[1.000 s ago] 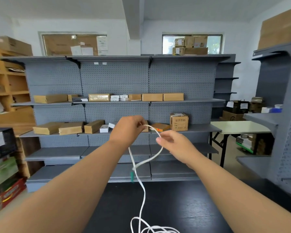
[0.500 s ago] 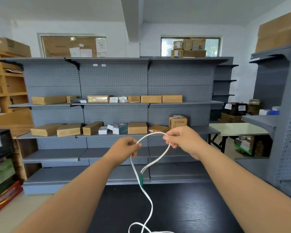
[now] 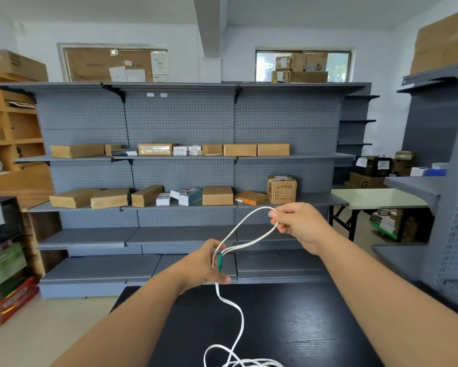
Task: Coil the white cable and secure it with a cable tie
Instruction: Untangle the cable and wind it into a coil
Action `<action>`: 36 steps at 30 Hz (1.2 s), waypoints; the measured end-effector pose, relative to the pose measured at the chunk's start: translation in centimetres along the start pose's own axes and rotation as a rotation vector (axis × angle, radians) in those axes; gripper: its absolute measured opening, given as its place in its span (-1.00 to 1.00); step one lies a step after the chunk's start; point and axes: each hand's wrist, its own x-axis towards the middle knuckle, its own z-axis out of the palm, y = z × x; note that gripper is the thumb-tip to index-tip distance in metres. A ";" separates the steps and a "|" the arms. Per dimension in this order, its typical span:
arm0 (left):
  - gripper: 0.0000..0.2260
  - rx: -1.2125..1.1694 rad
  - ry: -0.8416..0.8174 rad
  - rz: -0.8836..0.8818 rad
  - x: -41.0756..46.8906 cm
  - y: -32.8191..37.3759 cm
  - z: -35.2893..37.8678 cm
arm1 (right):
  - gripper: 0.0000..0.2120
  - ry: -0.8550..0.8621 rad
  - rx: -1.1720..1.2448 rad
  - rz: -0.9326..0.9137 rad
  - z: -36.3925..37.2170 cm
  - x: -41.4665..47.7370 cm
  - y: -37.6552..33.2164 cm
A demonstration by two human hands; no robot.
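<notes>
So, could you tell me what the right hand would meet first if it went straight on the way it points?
Nothing close: the right hand, pinching the white cable, points toward the flat orange box on the grey shelf, though depth is unclear.

White cable (image 3: 239, 323) with a green end (image 3: 218, 263), black wood-grained table (image 3: 288, 327), grey perforated shelving (image 3: 185, 115), brown boxes (image 3: 217, 195).

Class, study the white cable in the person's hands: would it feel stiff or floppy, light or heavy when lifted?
Probably floppy: the white cable sags in loose curves from the left hand to a heap on the black table. Likely light: the right hand holds its loop up with just a fingertip pinch. The loop arcs roundly, suggesting slight springiness.
</notes>
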 end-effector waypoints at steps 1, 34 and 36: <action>-0.52 0.020 0.013 -0.008 0.0 -0.3 0.2 | -0.90 -0.001 0.025 0.000 0.0 0.0 0.0; -0.70 -0.869 0.692 0.063 1.4 1.7 2.9 | -0.90 0.248 0.326 0.257 4.3 -0.2 6.3; -0.69 -0.869 0.670 0.061 1.4 1.7 2.7 | -0.90 0.230 0.326 0.272 4.6 -0.4 6.6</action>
